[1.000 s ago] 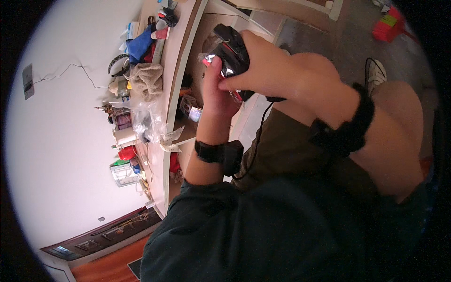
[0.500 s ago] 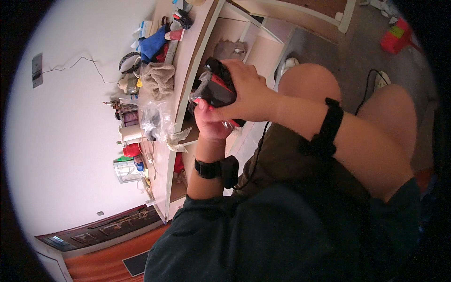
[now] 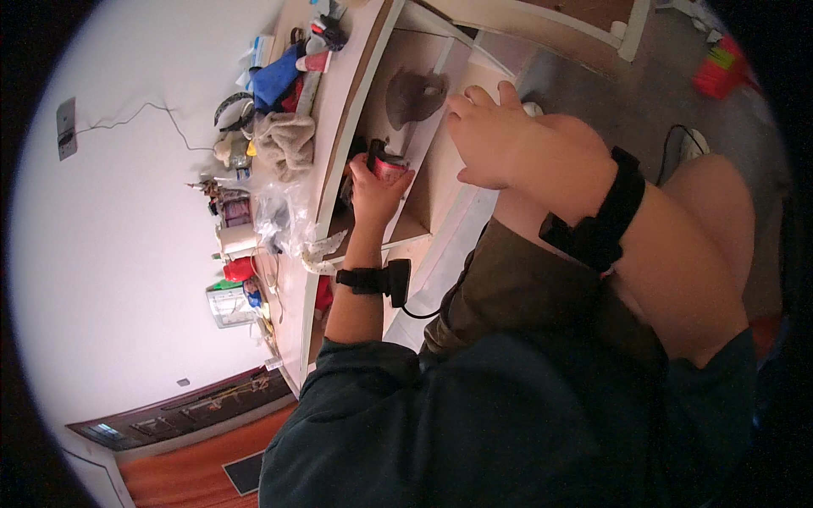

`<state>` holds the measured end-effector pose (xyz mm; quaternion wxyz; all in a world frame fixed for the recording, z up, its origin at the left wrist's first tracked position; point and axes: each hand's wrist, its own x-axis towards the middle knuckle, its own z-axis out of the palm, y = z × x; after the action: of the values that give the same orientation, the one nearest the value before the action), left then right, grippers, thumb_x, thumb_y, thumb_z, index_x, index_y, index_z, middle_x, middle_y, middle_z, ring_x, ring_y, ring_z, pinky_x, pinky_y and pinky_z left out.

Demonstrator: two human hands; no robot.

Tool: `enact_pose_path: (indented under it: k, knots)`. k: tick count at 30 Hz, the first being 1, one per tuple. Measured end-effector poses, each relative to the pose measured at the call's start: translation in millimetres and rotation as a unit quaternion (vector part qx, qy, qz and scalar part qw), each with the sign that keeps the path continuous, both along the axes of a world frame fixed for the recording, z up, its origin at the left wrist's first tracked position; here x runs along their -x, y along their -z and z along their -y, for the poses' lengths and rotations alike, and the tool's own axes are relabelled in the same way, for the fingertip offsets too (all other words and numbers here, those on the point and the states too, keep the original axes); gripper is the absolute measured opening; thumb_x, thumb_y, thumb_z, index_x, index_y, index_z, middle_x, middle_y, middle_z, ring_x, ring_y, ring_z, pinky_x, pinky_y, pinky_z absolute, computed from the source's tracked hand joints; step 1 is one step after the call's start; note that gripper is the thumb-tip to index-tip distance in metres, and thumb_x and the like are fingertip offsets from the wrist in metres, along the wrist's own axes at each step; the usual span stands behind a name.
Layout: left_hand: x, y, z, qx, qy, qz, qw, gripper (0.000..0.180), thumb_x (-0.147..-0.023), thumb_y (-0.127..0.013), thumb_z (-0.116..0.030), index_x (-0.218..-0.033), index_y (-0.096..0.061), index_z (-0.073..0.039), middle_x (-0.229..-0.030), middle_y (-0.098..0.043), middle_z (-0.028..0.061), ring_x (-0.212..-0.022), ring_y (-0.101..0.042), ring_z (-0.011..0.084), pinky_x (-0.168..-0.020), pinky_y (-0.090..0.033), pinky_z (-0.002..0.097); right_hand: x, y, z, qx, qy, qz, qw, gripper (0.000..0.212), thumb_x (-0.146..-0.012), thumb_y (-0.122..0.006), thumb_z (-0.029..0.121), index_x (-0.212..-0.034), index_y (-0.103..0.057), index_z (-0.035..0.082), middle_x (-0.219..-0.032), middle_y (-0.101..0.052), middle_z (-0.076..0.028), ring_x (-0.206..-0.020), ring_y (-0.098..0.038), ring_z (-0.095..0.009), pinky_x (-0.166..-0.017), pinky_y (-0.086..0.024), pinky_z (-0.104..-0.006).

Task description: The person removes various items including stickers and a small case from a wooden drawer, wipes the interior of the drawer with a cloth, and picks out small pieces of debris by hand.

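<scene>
My left hand [image 3: 377,193] reaches into an open compartment of the pale wooden cabinet [image 3: 434,173]. Its fingers are closed round a small black-and-red object [image 3: 389,168] whose exact kind I cannot make out. Away from it, my right hand [image 3: 491,140] hovers by the cabinet's open side, holding nothing, its fingers apart. In the same compartment, a grey-brown cloth-like item [image 3: 412,97] lies beyond the left hand. Dark things beside the held object are partly hidden by the left hand and the cabinet edge.
On the cabinet top sit a beige cloth [image 3: 284,146], a blue cloth [image 3: 275,82], crumpled clear plastic [image 3: 279,216] and a red item [image 3: 239,269]. A red container [image 3: 718,69] stands on the floor at the far right. A black cable [image 3: 423,315] trails from my left wristband.
My hands have parted. The left has carried the black-and-red object down into the cabinet compartment; the right has let go of it, moved right and opened.
</scene>
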<state>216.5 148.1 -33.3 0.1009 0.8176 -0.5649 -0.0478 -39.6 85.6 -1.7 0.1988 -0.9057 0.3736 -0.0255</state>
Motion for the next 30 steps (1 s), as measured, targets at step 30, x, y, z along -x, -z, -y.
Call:
enact_pose_path:
  k: [30]
  knots:
    - [100,-94,40,-0.044,0.238,-0.408,0.88,0.038,-0.083,-0.06,-0.025,-0.112,-0.051,-0.003,-0.108,-0.056,0.0131,-0.096,-0.056,0.0211,-0.082,-0.044,0.0315,99,-45,29,-0.031,0.025,0.25,0.967,0.04,-0.075,-0.065,0.025,-0.107,-0.055,0.003,-0.11,-0.055,-0.017,-0.1,-0.054,-0.033,-0.086,-0.043,-0.0387]
